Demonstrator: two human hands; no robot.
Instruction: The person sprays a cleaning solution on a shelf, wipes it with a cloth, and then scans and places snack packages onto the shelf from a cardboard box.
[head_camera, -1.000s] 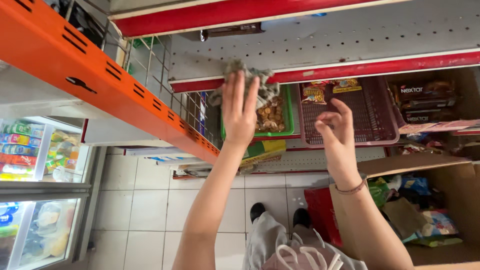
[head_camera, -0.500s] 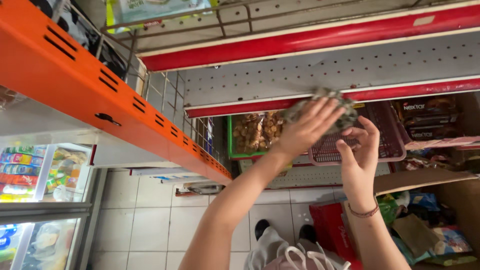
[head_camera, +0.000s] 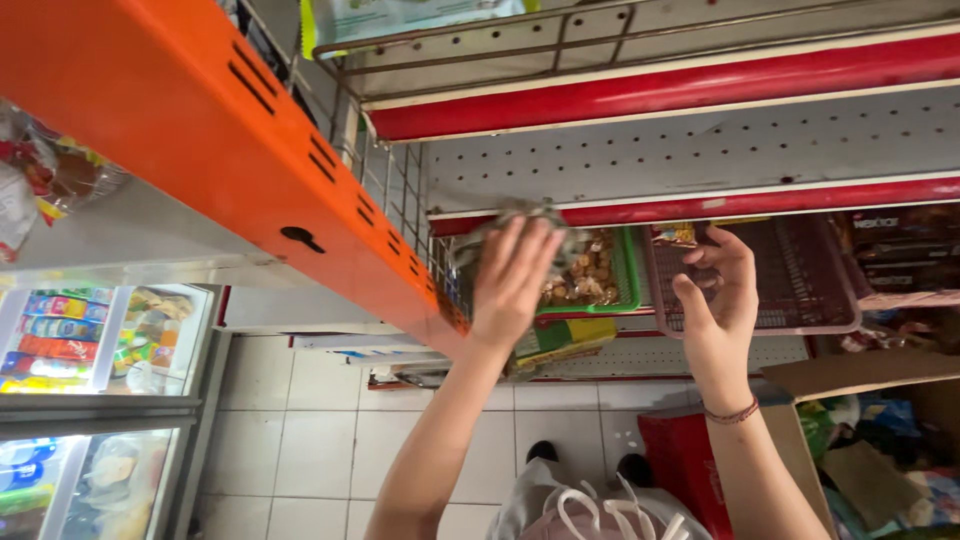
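A shop aisle with pale floor tiles (head_camera: 330, 440) runs under red-edged perforated shelves (head_camera: 690, 150) and an orange shelf edge (head_camera: 230, 160). The left hand (head_camera: 512, 285) is raised with fingers spread flat over a clear packet of snacks (head_camera: 515, 225), pressing it at the mouth of a green basket (head_camera: 610, 285); only the packet's crumpled top and sides show past the fingers, so which way its long axis runs cannot be told. Just behind the grip, the green basket holds brown snack pieces, and a wire divider (head_camera: 400, 215) stands close beside the hand on its outer side. Across from it, the right hand (head_camera: 722, 300) is half curled, fingers bent around nothing visible, touching the rim of a dark red basket (head_camera: 790, 275); a thin bracelet (head_camera: 732, 412) circles that wrist. Below the grip lie a yellow and green pack (head_camera: 565, 335), and further off a cardboard box (head_camera: 880, 420) and a glass-fronted cooler (head_camera: 90, 400).
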